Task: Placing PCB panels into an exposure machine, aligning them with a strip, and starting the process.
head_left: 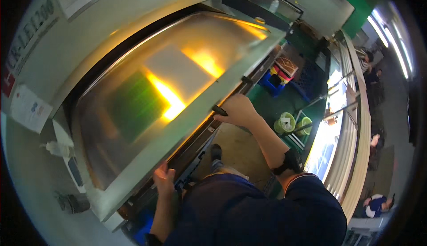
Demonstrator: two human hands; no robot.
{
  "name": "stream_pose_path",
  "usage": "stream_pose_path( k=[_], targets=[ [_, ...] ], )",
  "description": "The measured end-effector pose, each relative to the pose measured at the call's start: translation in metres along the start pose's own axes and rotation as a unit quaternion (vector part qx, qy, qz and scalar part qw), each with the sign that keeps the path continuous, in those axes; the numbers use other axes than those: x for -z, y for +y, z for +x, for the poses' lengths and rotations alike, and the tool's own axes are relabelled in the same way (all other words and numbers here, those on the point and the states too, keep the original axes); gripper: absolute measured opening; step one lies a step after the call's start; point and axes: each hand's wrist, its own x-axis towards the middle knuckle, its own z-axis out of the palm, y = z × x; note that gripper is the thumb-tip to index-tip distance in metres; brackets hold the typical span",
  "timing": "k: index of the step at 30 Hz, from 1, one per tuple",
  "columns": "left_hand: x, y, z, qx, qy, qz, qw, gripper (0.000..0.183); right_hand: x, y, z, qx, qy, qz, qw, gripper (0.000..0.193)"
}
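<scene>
In front of me lies a wide exposure tray with a pale green frame (195,108), tilted across the view. Under its hazy clear sheet are a green panel (135,106) and a grey panel (175,70), with bright yellow light around them. My right hand (239,110) is closed at the frame's front edge, around a short black handle (219,110). Farther left along the same edge, my left hand (164,179) has its fingers curled against the frame. The undersides of both hands' grips are partly hidden.
The machine's white hood (102,19) rises behind the tray. On the right stand green bins (284,123), a blue crate (271,83) and a brightly lit rack (327,143). A white bottle (57,148) is at the left. Other people (378,205) are far right.
</scene>
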Motion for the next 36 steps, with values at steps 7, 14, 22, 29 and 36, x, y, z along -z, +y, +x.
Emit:
stream_pose_path(
  k=[7, 14, 22, 29, 36],
  targets=[
    [-0.012, 0.107, 0.073, -0.285, 0.072, -0.099, 0.951, 0.087, -0.001, 0.017, 0.015, 0.072, 0.545, 0.189, 0.814, 0.058],
    [-0.055, 0.214, 0.104, -0.305, 0.134, -0.237, 0.912, 0.095, -0.174, 0.06, 0.136, 0.023, 0.128, 0.275, 0.953, 0.058],
    [-0.077, 0.284, 0.145, -0.319, 0.325, -0.196, 0.869, 0.093, -0.251, 0.156, 0.227, -0.137, 0.024, 0.023, 0.99, 0.061],
    [-0.077, 0.311, 0.166, -0.335, 0.218, -0.223, 0.889, 0.1, -0.229, 0.189, 0.254, -0.258, -0.014, 0.113, 0.959, 0.108],
    [-0.059, 0.296, 0.16, -0.36, 0.181, -0.316, 0.859, 0.094, -0.227, 0.177, 0.235, -0.316, -0.043, 0.095, 0.943, 0.127]
  ],
)
